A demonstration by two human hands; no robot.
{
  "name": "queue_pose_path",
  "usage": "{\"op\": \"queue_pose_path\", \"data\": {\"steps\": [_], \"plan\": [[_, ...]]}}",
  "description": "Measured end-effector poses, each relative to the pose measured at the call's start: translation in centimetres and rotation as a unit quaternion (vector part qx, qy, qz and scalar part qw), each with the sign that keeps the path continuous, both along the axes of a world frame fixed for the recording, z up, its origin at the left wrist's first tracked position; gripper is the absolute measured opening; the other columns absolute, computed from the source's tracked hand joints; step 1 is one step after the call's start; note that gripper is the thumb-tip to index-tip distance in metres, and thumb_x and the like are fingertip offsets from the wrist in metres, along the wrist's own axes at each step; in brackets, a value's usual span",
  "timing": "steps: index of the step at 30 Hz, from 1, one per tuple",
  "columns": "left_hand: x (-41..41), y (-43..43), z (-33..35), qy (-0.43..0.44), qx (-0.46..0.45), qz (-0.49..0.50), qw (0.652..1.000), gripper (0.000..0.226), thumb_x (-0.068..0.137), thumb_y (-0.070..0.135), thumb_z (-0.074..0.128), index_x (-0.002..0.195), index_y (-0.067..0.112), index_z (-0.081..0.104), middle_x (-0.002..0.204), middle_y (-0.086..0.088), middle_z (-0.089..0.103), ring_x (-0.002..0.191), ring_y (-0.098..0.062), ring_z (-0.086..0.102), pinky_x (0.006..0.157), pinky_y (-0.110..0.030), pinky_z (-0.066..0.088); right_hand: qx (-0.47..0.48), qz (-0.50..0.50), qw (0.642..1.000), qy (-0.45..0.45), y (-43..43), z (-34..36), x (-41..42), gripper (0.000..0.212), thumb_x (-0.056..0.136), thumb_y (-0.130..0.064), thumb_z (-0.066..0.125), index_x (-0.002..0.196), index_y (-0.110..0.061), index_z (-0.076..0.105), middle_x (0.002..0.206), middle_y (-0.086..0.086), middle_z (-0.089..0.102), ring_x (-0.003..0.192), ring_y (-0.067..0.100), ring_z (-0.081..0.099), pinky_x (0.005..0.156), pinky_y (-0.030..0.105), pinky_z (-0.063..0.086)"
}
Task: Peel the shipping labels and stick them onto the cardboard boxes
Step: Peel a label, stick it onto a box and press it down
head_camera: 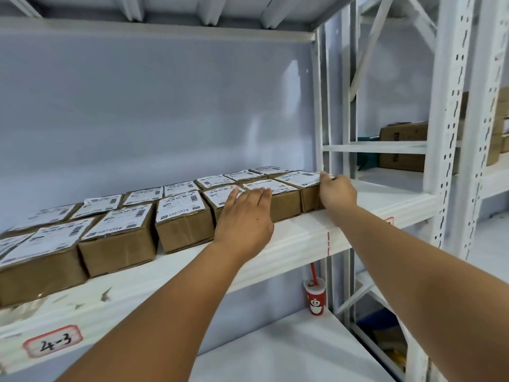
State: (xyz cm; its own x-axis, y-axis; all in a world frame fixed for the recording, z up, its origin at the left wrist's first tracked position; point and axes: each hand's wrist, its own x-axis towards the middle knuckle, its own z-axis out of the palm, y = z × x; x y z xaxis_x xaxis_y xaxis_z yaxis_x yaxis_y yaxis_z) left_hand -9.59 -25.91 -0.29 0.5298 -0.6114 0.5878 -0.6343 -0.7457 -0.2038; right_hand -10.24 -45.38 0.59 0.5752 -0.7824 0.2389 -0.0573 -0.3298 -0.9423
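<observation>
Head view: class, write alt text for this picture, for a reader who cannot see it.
A person's left hand lies flat on labelled cardboard boxes while the right hand holds the top corner of the end box, thumb on its label. Two rows of boxes line a white shelf; a red cup stands below.

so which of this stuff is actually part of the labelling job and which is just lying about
Part of the job:
small brown cardboard boxes
white printed shipping labels on their tops
left hand, flat on one label
right hand, at the end box

Just lying about:
red paper cup with a straw
larger brown cartons at far right
red-bordered tag marked 24-3
</observation>
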Motion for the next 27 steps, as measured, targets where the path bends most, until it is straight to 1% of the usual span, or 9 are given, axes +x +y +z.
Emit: {"op": "queue_pose_path", "data": {"steps": [3, 5, 6, 8, 10, 12, 16, 18, 27], "plan": [[0.0, 0.1, 0.0, 0.012, -0.005, -0.011, 1.000, 0.056, 0.095, 0.023, 0.034, 0.148, 0.015, 0.018, 0.155, -0.001, 0.020, 0.140, -0.017, 0.022, 0.117, -0.035, -0.002, -0.018, -0.012, 1.000, 0.012, 0.7, -0.1, 0.2, 0.057, 0.101, -0.043, 0.035, 0.142, -0.003, 0.033, 0.134, 0.020, 0.051, 0.123, 0.037, 0.046, 0.098, 0.042, 0.040], [-0.2, 0.1, 0.1, 0.019, -0.003, -0.012, 1.000, 0.056, 0.096, 0.024, 0.035, 0.148, 0.015, 0.018, 0.157, -0.003, 0.005, 0.140, -0.020, 0.019, 0.117, -0.036, -0.002, -0.016, -0.018, 1.000, 0.007, 1.0, -0.1, 0.1, 0.061, 0.100, -0.040, 0.039, 0.149, -0.010, 0.018, 0.136, 0.020, 0.049, 0.124, 0.038, 0.047, 0.100, 0.044, 0.041], [-0.2, 0.1, 0.1, 0.018, -0.002, -0.012, 1.000, 0.056, 0.096, 0.025, 0.035, 0.148, 0.014, 0.019, 0.157, -0.004, -0.002, 0.140, -0.022, 0.019, 0.117, -0.037, 0.000, -0.016, -0.021, 1.000, 0.000, 1.1, -0.1, 0.1, 0.061, 0.100, -0.040, 0.040, 0.150, -0.013, 0.016, 0.135, 0.020, 0.049, 0.121, 0.038, 0.049, 0.100, 0.046, 0.043], [-0.4, 0.2, 0.1, 0.012, -0.003, -0.011, 1.000, 0.055, 0.095, 0.025, 0.036, 0.147, 0.012, 0.021, 0.156, -0.005, -0.006, 0.139, -0.021, 0.021, 0.118, -0.039, 0.001, -0.039, -0.027, 0.999, -0.006, 1.0, -0.3, 0.2, 0.052, 0.099, -0.040, 0.043, 0.143, -0.016, 0.030, 0.136, 0.020, 0.044, 0.117, 0.038, 0.051, 0.100, 0.045, 0.043], [-0.5, 0.3, 0.1, 0.004, 0.000, -0.010, 1.000, 0.055, 0.096, 0.025, 0.034, 0.147, 0.010, 0.021, 0.155, -0.007, 0.001, 0.138, -0.021, 0.025, 0.118, -0.039, -0.001, -0.078, -0.033, 0.996, 0.008, 0.8, -0.6, 0.4, 0.041, 0.099, -0.040, 0.042, 0.130, -0.014, 0.048, 0.135, 0.018, 0.041, 0.117, 0.035, 0.048, 0.100, 0.040, 0.039], [-0.8, 0.3, 0.2, -0.009, 0.010, -0.013, 1.000, 0.055, 0.096, 0.024, 0.032, 0.147, 0.008, 0.019, 0.154, -0.008, 0.007, 0.136, -0.021, 0.028, 0.117, -0.037, -0.002, -0.113, -0.023, 0.993, 0.026, 0.6, -0.8, 0.6, 0.039, 0.100, -0.040, 0.039, 0.124, -0.013, 0.055, 0.129, 0.017, 0.051, 0.116, 0.032, 0.048, 0.097, 0.039, 0.039], [-1.0, 0.2, 0.2, 0.015, -0.016, -0.033, 0.999, 0.056, 0.097, 0.022, 0.034, 0.149, 0.013, 0.014, 0.154, -0.002, 0.012, 0.134, -0.023, 0.030, 0.106, -0.034, 0.031, -0.124, 0.013, 0.992, 0.034, 0.7, -0.7, 0.4, 0.044, 0.097, -0.040, 0.042, 0.130, -0.013, 0.054, 0.127, 0.011, 0.058, 0.115, 0.030, 0.052, 0.093, 0.036, 0.041], [-1.0, 0.2, 0.2, 0.024, -0.026, -0.030, 0.999, 0.055, 0.096, 0.023, 0.035, 0.148, 0.015, 0.019, 0.153, 0.000, 0.018, 0.130, -0.023, 0.034, 0.099, -0.034, 0.037, -0.123, 0.015, 0.991, 0.042, 0.8, -0.7, 0.3, 0.048, 0.096, -0.042, 0.044, 0.134, -0.013, 0.050, 0.132, 0.011, 0.055, 0.119, 0.029, 0.050, 0.097, 0.036, 0.040], [-0.6, 0.1, 0.2, 0.039, -0.027, -0.037, 0.998, 0.051, 0.096, 0.019, 0.035, 0.146, 0.014, 0.027, 0.147, -0.001, 0.031, 0.131, -0.023, 0.030, 0.109, -0.032, 0.025, -0.152, 0.019, 0.985, 0.074, 0.9, -0.8, 0.4, 0.052, 0.097, -0.049, 0.038, 0.137, -0.017, 0.044, 0.131, 0.010, 0.056, 0.120, 0.030, 0.050, 0.095, 0.038, 0.041]]}}
